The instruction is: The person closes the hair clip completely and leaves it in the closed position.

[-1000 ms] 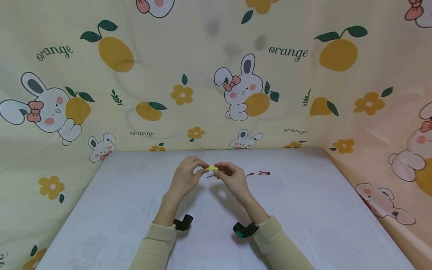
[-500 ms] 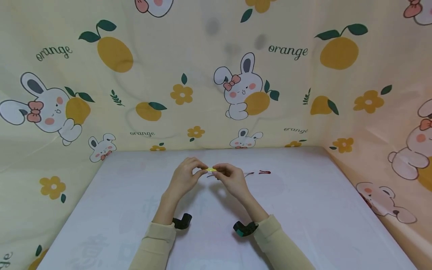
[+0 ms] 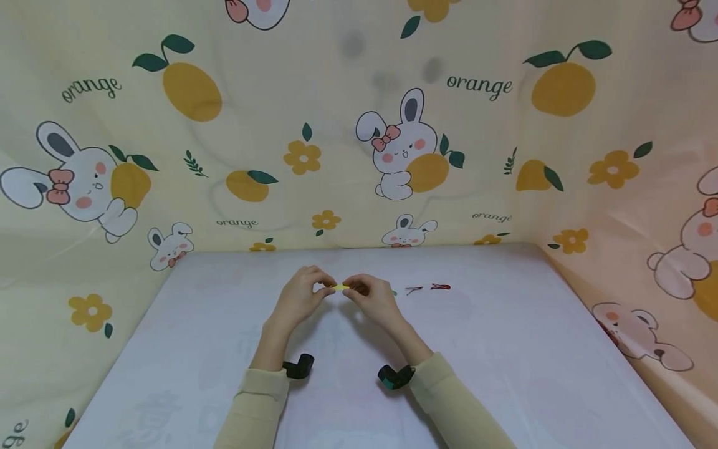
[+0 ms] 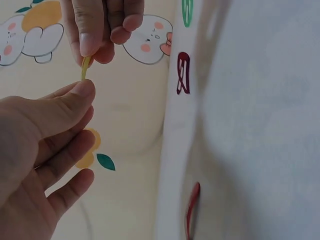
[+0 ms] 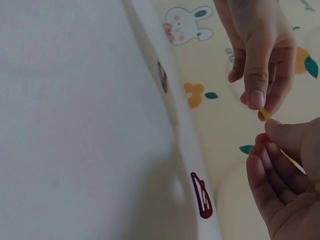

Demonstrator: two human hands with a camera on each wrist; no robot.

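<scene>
Clock centred on the yellow clip, head view. Nearest, pale sleeves (image 3: 260,399) came in at 7 and 5 o'clock, with black cameras (image 3: 299,366) at the wrists. Left hand (image 3: 298,296) sat at 9 o'clock, right hand (image 3: 374,300) at 4. Each pinched one end of the yellow clip (image 3: 341,287), thumb against fingers; both grips were firm on it, and the clip was held up between the fingertips, above the white table (image 3: 505,349).

Versus a second ago: hands and clip had shifted toward 8 o'clock. The thin dark piece formerly visible between the hands was now covered; the dark clip (image 3: 414,290) at 3 o'clock had come clear of the right hand, and a green edge (image 3: 394,292) now peeked out beside it. Farther at 3, the red clip (image 3: 440,287) had stayed put. Past the table, toward 12, hung a rabbit-and-orange cloth (image 3: 336,93).

Left wrist view showed what the head view hid: a fuller green clip (image 4: 187,11), a dark red clip (image 4: 183,73) and a narrow reddish clip (image 4: 192,210). Right wrist view lacked any green but also showed dark red and reddish ones; couldn't tell whether they were the same.
</scene>
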